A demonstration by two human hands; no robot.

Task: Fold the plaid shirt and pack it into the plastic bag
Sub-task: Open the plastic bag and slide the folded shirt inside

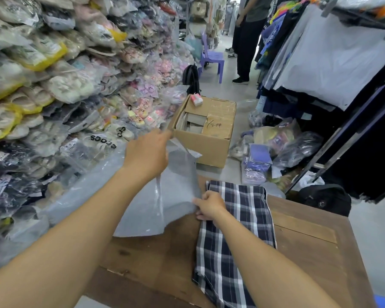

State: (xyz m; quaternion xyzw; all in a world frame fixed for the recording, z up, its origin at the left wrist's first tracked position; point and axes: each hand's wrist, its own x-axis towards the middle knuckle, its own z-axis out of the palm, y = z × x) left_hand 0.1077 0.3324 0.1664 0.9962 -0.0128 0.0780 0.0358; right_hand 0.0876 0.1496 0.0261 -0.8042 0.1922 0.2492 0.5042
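Head view: shirt [233, 236] is folded into a long strip, lying flat on the wooden table [309, 252], right of centre, running from the far edge toward the near edge. Bag [165, 196] is grey plastic, held up off the table just left of the shirt, lower corner drooping onto the wood. Left hand [147, 152] is raised, fingers closed on the bag's top edge — pinch itself hidden behind the hand. Right hand [209, 206] is low, thumb and fingers pinching the bag's right edge, resting on the shirt's left side. So the shirt sits under and right of the right grip, outside the bag. Cardboard box [205, 132] on the floor beyond the table — open top.
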